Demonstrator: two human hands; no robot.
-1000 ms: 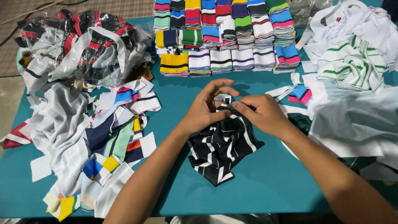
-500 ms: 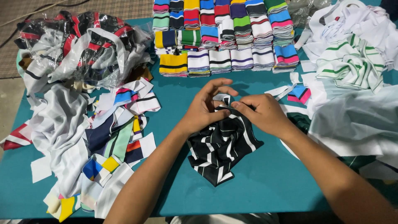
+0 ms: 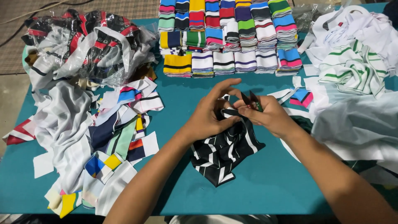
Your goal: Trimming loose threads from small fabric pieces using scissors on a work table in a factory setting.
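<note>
A bunch of black knit strips with white stripes (image 3: 224, 151) lies on the teal table (image 3: 174, 112) in front of me. My left hand (image 3: 211, 114) pinches the top end of the bunch, fingers curled over it. My right hand (image 3: 267, 116) holds small dark thread snips (image 3: 251, 101) with the blades pointing up, right at the same fabric end. Both hands meet over the bunch near the table's middle.
Neat stacks of folded striped knit pieces in many colours (image 3: 228, 37) fill the far middle. A loose heap of white and coloured fabric scraps (image 3: 95, 132) lies at left, a plastic bag of pieces (image 3: 87, 45) at far left, white and green-striped cloth (image 3: 352, 70) at right.
The hands stay at the top of the black striped bunch. The snips' blades now show above my right hand's fingers.
</note>
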